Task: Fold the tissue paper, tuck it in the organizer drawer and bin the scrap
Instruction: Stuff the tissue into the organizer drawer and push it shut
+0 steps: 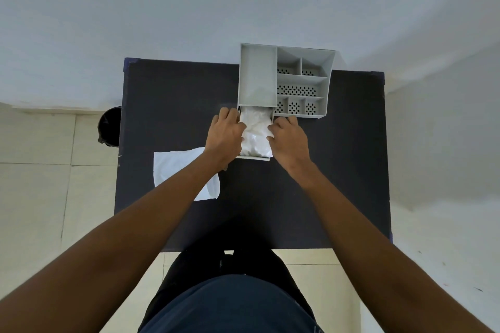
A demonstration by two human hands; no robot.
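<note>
Both hands press folded tissue paper (255, 134) into the pulled-out organizer drawer (254, 158): left hand (226, 134) and right hand (289, 138), each grip narrow against the tissue's sides; a scrap (173, 167) lies on the tabletop (338, 157).

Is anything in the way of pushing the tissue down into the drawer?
Nothing visible blocks it. The tissue paper already sits inside the open drawer, with the left hand and right hand on either side of it. The other white sheet lies apart on the table.
</note>
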